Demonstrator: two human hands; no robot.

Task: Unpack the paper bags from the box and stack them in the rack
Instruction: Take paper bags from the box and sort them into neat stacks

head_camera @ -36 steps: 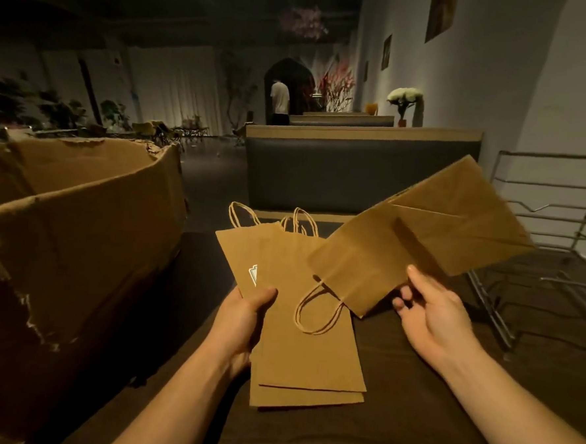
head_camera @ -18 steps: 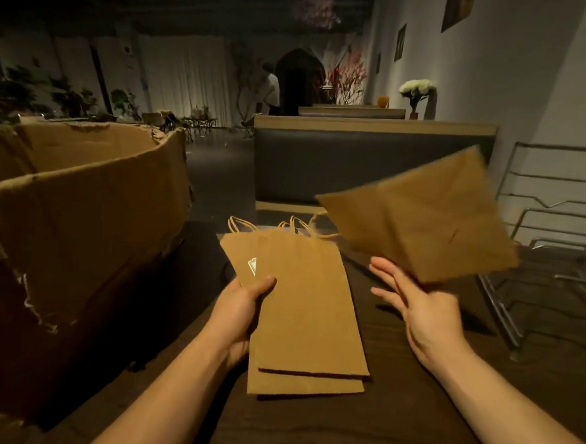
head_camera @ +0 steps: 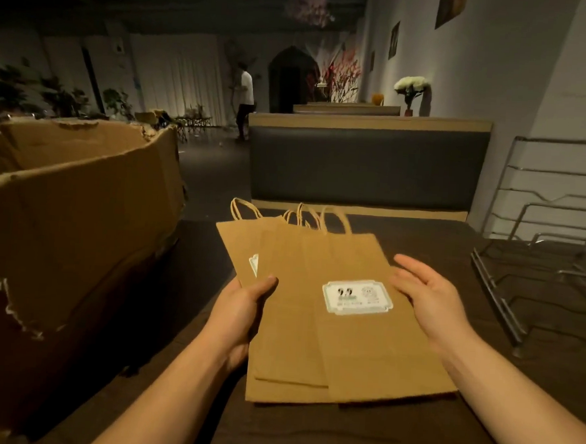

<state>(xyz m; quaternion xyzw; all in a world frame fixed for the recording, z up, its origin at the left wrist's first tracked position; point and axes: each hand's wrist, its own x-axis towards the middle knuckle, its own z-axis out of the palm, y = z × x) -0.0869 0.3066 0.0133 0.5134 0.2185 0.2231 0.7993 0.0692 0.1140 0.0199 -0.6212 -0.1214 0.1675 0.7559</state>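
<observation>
Three paper bags (head_camera: 329, 327) now lie fanned near the table's (head_camera: 408, 441) front edge; your right hand (head_camera: 431, 299), fingers wide, just released the top one, left hand (head_camera: 241, 308) pinching the pile.

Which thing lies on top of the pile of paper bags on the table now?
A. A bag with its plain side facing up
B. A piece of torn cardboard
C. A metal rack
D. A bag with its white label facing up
D: the top bag of the pile shows a white label facing up, between the left hand, which grips the pile's edge, and the open right hand.
</observation>
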